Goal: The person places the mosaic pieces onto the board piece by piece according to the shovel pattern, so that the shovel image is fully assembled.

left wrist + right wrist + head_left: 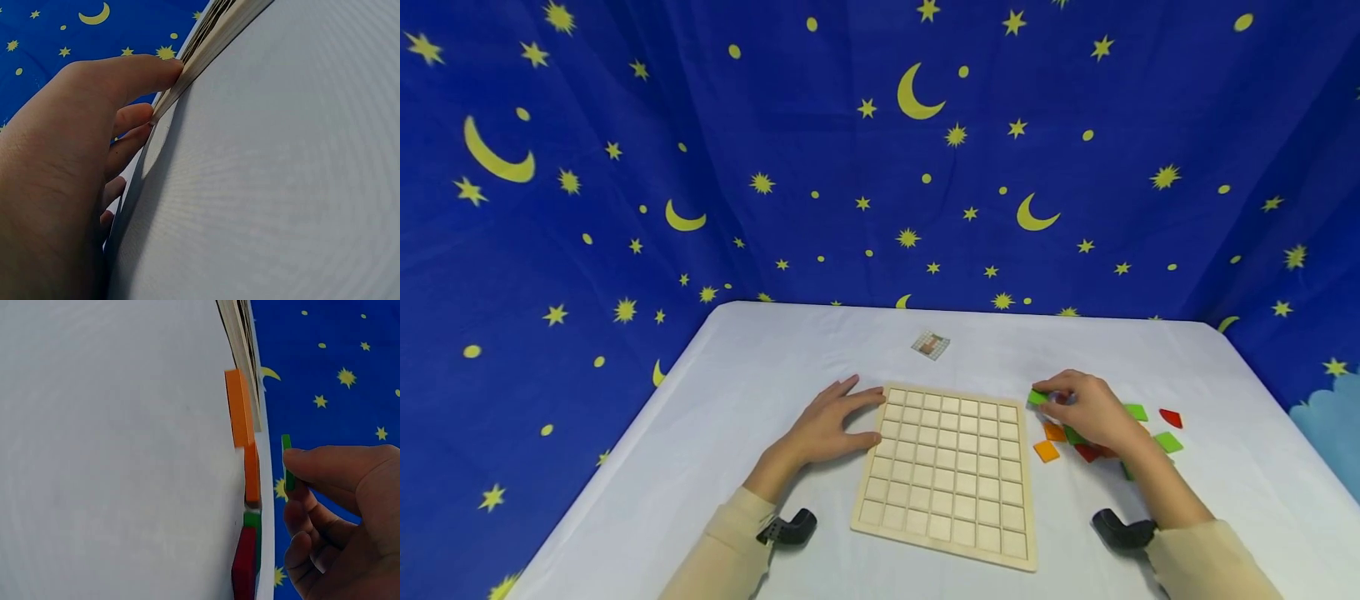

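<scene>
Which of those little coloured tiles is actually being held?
The green tile pinched in the right hand, close to the wooden board. It is lifted, while the other visible tiles lie on the table.

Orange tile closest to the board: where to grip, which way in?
Probably pinch the orange tile by its left and right edges, coming down from above on the near side. It lies flat and thin on the table, so its edges give the best hold; a second orange piece crowds its far side, while a gap separates tile and board.
</scene>
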A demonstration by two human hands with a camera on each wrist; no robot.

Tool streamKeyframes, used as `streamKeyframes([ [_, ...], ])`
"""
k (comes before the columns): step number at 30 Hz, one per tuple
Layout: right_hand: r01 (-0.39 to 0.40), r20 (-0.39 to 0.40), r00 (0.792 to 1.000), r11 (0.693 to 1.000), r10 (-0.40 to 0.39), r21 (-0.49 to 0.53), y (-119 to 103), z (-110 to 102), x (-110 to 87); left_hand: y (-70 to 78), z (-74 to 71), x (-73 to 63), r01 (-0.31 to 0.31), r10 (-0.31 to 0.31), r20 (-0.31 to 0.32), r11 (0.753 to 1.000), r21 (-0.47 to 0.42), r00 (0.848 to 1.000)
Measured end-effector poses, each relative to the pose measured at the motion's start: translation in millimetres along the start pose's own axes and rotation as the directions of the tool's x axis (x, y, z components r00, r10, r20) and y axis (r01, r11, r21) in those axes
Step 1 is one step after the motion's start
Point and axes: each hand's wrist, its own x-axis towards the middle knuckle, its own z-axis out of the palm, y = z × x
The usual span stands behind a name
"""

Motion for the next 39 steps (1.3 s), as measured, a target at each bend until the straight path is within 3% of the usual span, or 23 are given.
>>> streamKeyframes([
  [39, 0.081, 0.099, 0.991, 0.987, -0.095, 0.136, -48.5, 28.5, 33.8, -0.9, -3.3, -1.2, -0.022, 0.022, 0.028, 1.0, -0.001, 0.999],
])
